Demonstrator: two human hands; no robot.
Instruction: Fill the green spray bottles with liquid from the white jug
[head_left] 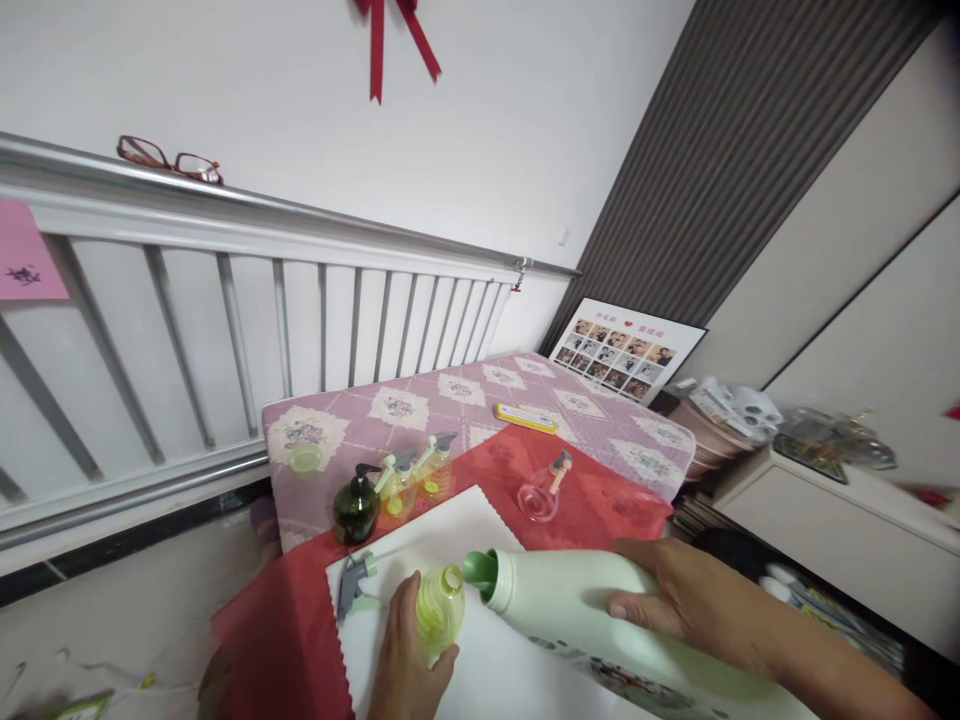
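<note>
Small yellow-green bottle (440, 608), cap off, gripped upright in left hand (405, 660) over the white cloth (450, 530) near the table's front edge. Right hand (675, 600) clasps the big white jug (600, 615), tipped on its side, green spout just beside the bottle mouth. No liquid visibly flowing; filling looks barely begun. Spray top (352, 585) lies loose alongside. Three filled bottles (397, 485) stand toward the left edge.
</note>
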